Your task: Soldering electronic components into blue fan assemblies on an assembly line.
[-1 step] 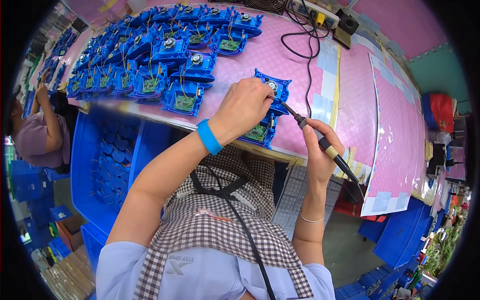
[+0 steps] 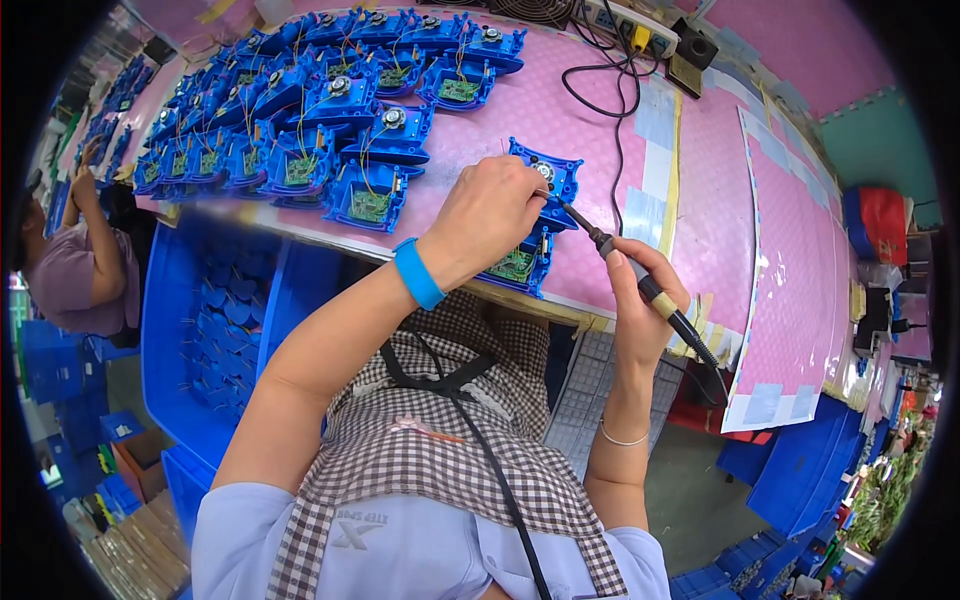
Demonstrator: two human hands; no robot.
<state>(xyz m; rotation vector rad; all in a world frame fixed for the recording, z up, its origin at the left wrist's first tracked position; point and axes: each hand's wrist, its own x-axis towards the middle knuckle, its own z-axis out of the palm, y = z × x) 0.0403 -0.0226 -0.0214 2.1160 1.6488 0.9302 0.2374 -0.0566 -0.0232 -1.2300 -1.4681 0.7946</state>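
My right hand (image 2: 645, 290) is closed around a soldering iron (image 2: 602, 242), its tip angled up and left toward a blue plastic housing. The upper housing half (image 2: 567, 170) carries a round speaker. In front of it lies the lower half (image 2: 545, 270), with a green circuit board (image 2: 512, 264) inside. My left hand (image 2: 490, 205) hovers over both halves, its fingertips pinched near the iron's tip. A thin, shiny sliver shows at those fingertips, but I cannot make out what it is. The hand covers part of both halves.
Rows of similar blue housings (image 2: 340, 95) fill the table's left. A power strip (image 2: 630, 25), black cables and an iron stand (image 2: 690, 65) are at the back. A blue bin (image 2: 155, 330) of blue parts stands below the table edge. Another person (image 2: 85, 260) works at far left.
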